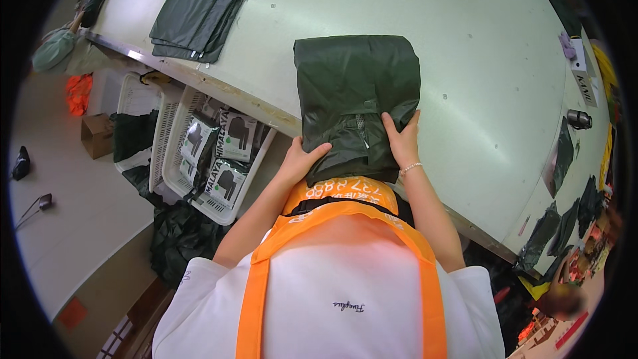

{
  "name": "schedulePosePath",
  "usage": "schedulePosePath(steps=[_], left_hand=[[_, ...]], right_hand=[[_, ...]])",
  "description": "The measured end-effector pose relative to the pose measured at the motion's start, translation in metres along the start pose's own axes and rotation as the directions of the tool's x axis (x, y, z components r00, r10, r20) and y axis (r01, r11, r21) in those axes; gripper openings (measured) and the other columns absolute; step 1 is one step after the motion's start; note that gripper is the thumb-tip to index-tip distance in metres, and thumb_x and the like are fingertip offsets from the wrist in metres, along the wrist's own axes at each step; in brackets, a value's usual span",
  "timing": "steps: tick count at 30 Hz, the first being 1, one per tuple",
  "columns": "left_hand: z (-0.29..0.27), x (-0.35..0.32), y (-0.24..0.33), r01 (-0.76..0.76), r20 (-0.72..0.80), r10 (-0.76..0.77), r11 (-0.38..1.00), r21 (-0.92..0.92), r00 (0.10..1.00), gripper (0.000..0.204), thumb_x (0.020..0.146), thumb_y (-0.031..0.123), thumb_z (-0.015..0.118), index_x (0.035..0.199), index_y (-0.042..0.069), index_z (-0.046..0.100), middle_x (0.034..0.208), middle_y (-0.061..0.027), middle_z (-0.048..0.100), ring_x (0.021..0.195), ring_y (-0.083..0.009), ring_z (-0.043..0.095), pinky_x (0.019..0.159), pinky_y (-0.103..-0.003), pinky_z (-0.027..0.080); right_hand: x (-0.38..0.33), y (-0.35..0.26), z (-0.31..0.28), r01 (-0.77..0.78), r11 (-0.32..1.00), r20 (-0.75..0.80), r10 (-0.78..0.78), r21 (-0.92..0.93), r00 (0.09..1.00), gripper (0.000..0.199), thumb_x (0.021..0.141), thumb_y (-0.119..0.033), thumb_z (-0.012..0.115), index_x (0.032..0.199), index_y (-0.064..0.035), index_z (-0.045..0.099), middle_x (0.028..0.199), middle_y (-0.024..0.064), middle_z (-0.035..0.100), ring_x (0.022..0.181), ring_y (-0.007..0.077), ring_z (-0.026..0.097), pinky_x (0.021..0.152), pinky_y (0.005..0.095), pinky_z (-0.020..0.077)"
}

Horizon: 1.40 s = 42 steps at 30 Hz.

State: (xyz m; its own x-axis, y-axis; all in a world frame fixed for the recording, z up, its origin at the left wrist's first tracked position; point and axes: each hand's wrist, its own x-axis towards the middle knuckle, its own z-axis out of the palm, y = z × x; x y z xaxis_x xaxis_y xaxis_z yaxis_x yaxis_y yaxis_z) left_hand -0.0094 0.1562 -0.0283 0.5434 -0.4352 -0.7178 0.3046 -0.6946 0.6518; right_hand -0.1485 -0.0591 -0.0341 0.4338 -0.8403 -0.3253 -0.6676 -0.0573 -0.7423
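Note:
A folded dark green garment (pixel 359 70) of thin, shiny fabric lies at the front edge of the white table (pixel 492 86), its near end hanging against my orange apron. Gathered fabric and a short pale cord or tag show near its middle. My left hand (pixel 304 158) grips the near left edge, thumb on top and fingers tucked beneath. On the opposite side, my right hand (pixel 403 141) holds the right edge the same way, thumb pressing on the cloth. Farther left on the table rests a neat stack of folded dark green garments (pixel 201 13).
Left of me, below the table edge, a white plastic basket (pixel 171 171) holds several flat packaged garments (pixel 236 134). Dark fabric (pixel 183 236) is heaped beside it. A cardboard box (pixel 98 135) stands on the floor. Dark cloth pieces (pixel 539 234) lie at the table's right end.

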Motion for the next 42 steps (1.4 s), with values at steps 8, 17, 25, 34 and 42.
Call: schedulePosePath(steps=[8, 17, 25, 34, 42], left_hand=[[0.002, -0.028, 0.025, -0.135, 0.131, 0.164, 0.970, -0.201, 0.978, 0.089, 0.072, 0.038, 0.077, 0.130, -0.010, 0.029, 0.124, -0.0246, 0.049, 0.118, -0.0280, 0.048, 0.100, -0.034, 0.037], [0.022, 0.024, 0.067, -0.210, -0.262, 0.376, 0.842, 0.496, 0.889, 0.057, 0.072, 0.025, 0.074, 0.109, -0.001, 0.039, 0.092, -0.0271, 0.061, 0.090, -0.0451, 0.059, 0.074, -0.050, 0.047], [0.014, 0.102, 0.114, -0.416, -0.036, 0.535, 0.697, 0.585, 0.844, 0.029, 0.090, 0.025, 0.046, 0.109, 0.002, 0.046, 0.105, -0.0203, 0.058, 0.098, -0.0383, 0.054, 0.079, -0.047, 0.044], [0.019, 0.102, 0.090, -0.699, 0.092, 0.712, 0.701, -0.140, 0.696, 0.056, 0.082, 0.014, 0.062, 0.129, 0.001, 0.036, 0.124, -0.0200, 0.047, 0.113, -0.0352, 0.049, 0.092, -0.038, 0.044], [-0.158, 0.195, 0.139, -0.573, -0.377, 0.885, 0.464, 0.676, 0.273, 0.013, 0.078, 0.012, 0.066, 0.090, 0.008, 0.065, 0.091, -0.0107, 0.066, 0.082, -0.0273, 0.063, 0.075, -0.035, 0.050]], right_hand=[[-0.030, 0.006, -0.006, 0.041, 0.973, -0.024, -0.036, 0.226, 0.999, 0.113, 0.074, -0.044, 0.074, 0.143, 0.0079, 0.002, 0.144, 0.0318, 0.024, 0.134, 0.0374, 0.030, 0.108, 0.0358, 0.0271], [-0.014, -0.059, -0.003, 0.311, 0.928, 0.002, -0.317, -0.208, 0.948, 0.097, 0.076, -0.005, 0.067, 0.148, -0.0243, 0.004, 0.140, 0.0240, 0.034, 0.113, 0.0410, 0.048, 0.093, 0.0424, 0.0421], [-0.016, -0.155, 0.061, 0.447, 0.628, 0.239, -0.390, -0.637, 0.889, 0.076, 0.080, -0.052, 0.057, 0.145, -0.0228, 0.029, 0.126, 0.0306, 0.045, 0.098, 0.0458, 0.052, 0.086, 0.0493, 0.0419], [0.073, -0.197, 0.099, 0.306, 0.379, 0.221, -0.251, -0.873, 0.942, 0.098, 0.064, -0.050, 0.075, 0.137, -0.0005, 0.033, 0.122, 0.0267, 0.050, 0.105, 0.0411, 0.046, 0.093, 0.0450, 0.0362], [0.114, -0.166, 0.091, 0.521, 0.225, 0.366, -0.490, -0.824, 0.791, 0.076, 0.067, -0.024, 0.073, 0.136, -0.0129, 0.042, 0.114, 0.0186, 0.053, 0.099, 0.0344, 0.048, 0.087, 0.0431, 0.0389]])
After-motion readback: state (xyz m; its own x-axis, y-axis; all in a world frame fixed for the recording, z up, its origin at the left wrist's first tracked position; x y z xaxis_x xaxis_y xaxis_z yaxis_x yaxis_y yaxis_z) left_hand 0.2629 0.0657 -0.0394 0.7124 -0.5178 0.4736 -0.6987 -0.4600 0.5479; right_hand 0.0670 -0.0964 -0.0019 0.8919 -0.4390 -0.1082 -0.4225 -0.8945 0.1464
